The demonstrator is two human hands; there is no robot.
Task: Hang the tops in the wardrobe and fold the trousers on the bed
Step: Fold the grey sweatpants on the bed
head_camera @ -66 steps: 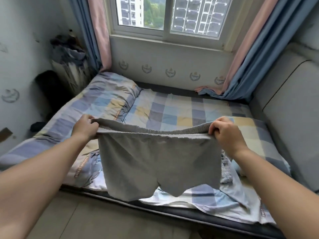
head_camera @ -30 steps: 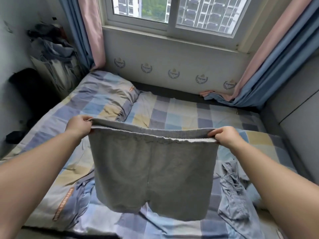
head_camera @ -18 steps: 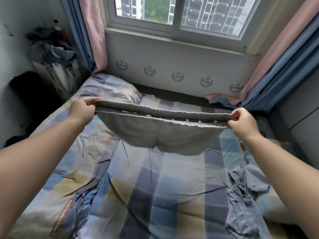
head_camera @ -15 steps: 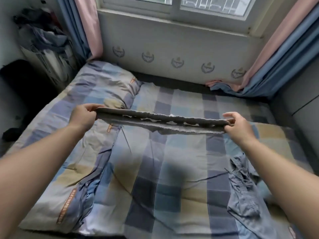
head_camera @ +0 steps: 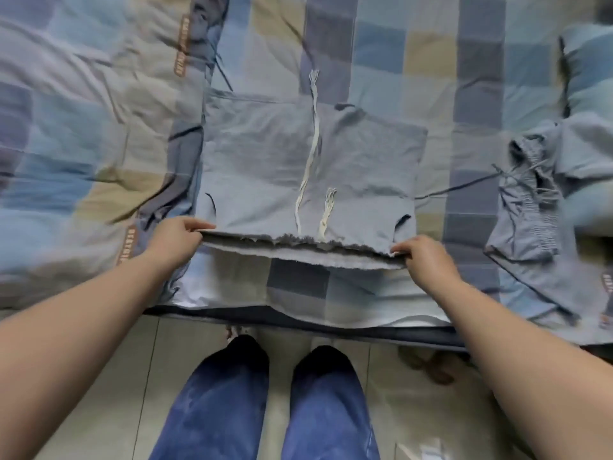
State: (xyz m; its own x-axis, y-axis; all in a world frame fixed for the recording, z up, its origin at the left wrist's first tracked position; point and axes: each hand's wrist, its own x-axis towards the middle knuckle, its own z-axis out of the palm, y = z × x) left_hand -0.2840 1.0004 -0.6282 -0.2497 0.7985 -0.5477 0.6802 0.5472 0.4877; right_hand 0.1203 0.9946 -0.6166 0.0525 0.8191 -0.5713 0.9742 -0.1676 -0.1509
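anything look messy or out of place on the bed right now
Yes. A second grey-blue garment lies crumpled at the bed's right side, not folded. The grey shorts lie flat, but their drawstring trails loose across the fabric.

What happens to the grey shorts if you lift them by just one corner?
The grey shorts would probably flop and hang, since the soft cloth lies wrinkled flat on the bed. They likely weigh little: both hands pinch only the waistband. The drawstring would dangle.
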